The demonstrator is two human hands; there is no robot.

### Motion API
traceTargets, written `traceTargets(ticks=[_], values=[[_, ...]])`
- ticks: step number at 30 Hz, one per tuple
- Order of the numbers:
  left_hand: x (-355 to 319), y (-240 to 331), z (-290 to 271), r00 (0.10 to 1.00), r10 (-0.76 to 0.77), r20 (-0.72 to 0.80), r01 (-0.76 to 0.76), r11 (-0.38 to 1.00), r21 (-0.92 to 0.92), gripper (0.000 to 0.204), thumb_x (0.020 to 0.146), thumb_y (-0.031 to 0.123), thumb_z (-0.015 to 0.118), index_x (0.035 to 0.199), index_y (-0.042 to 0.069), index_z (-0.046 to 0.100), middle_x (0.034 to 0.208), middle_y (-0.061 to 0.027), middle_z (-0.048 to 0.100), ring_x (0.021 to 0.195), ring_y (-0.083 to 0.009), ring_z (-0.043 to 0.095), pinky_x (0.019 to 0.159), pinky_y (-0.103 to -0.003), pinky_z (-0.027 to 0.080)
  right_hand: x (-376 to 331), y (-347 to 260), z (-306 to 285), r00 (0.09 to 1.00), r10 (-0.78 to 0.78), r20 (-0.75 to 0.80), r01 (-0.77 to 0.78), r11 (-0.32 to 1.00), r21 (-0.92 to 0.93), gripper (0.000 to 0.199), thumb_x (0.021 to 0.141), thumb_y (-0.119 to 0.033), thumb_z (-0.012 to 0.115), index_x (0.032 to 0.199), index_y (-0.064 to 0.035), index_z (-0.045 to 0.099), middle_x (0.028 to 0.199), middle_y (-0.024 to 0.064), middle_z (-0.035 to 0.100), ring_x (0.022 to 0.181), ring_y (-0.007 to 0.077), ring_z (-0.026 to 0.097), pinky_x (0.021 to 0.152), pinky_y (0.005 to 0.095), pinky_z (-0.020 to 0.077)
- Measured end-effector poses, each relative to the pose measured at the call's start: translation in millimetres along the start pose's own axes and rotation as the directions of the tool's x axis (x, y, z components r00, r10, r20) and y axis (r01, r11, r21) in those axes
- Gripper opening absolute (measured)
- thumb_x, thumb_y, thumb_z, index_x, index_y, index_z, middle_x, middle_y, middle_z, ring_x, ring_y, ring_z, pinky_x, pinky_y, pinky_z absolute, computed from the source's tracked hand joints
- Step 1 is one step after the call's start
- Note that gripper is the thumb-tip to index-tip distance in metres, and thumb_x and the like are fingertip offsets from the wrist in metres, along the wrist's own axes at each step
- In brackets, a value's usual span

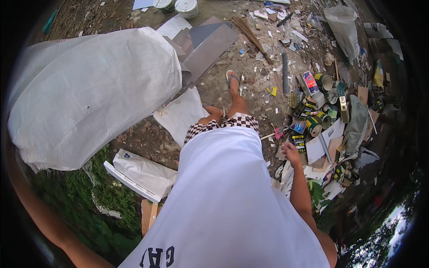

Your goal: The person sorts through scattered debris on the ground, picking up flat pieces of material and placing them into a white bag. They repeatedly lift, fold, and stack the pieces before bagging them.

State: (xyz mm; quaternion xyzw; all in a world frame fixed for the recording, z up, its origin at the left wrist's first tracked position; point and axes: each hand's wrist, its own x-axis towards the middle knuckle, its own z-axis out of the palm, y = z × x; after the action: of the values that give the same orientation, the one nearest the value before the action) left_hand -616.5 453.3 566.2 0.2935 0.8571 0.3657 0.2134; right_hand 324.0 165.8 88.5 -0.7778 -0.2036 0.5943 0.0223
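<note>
A large, bulging white woven sack (94, 85) fills the left side. My left forearm (47, 219) reaches up along the dark left rim towards the sack's near left end; the hand itself is hidden there. To the right of my body, my right hand (291, 153) hangs with its fingers curled in, and I make out nothing in them. Nearest to it below is a heap of discarded tins and packets, among them a black and yellow tin (298, 143). A flat white sack (182, 114) lies between the large sack and my legs.
Grey and brown flat sheets (210, 49) lie beyond the large sack, near two white buckets (186, 8). A stick broom (252, 39) and a grey pipe (285, 71) rest on littered dirt. A filled white bag (143, 172) lies by green plants. Another pale sack (343, 29) stands far right.
</note>
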Motion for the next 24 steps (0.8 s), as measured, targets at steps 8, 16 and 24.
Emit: traceTargets(ticks=[8,16,24], values=[[-5,-57,27,1.0,-0.002,0.001,0.002,1.0,0.017,0.045,0.097,0.02,0.064,0.128,-0.012,0.058,0.122,-0.0221,0.067,0.105,-0.0276,0.068,0.094,-0.038,0.053,-15,-21,30,0.995,-0.082,0.052,0.077,0.992,0.096,0.023,0.099,-0.025,0.066,0.119,-0.0131,0.067,0.092,-0.0018,0.066,0.077,0.0092,0.059,0.067,0.0259,0.0443],[-14,-56,26,0.997,0.067,-0.042,-0.065,0.997,0.043,0.048,0.097,0.022,0.063,0.129,-0.013,0.058,0.126,-0.0215,0.066,0.108,-0.0275,0.067,0.096,-0.038,0.052,53,-37,40,0.972,-0.235,0.009,0.229,0.955,0.192,0.019,0.099,-0.022,0.065,0.113,-0.009,0.067,0.089,-0.0006,0.063,0.067,0.0063,0.052,0.052,0.0228,0.0386],[-57,-13,80,0.901,0.367,-0.23,-0.332,0.926,0.179,0.05,0.097,0.023,0.063,0.13,-0.014,0.058,0.129,-0.021,0.065,0.111,-0.0274,0.066,0.098,-0.038,0.051,16,-70,50,0.945,-0.327,0.008,0.323,0.937,0.133,0.029,0.099,-0.025,0.067,0.121,-0.0064,0.065,0.093,0.0006,0.066,0.075,0.0095,0.059,0.061,0.0249,0.0481]])
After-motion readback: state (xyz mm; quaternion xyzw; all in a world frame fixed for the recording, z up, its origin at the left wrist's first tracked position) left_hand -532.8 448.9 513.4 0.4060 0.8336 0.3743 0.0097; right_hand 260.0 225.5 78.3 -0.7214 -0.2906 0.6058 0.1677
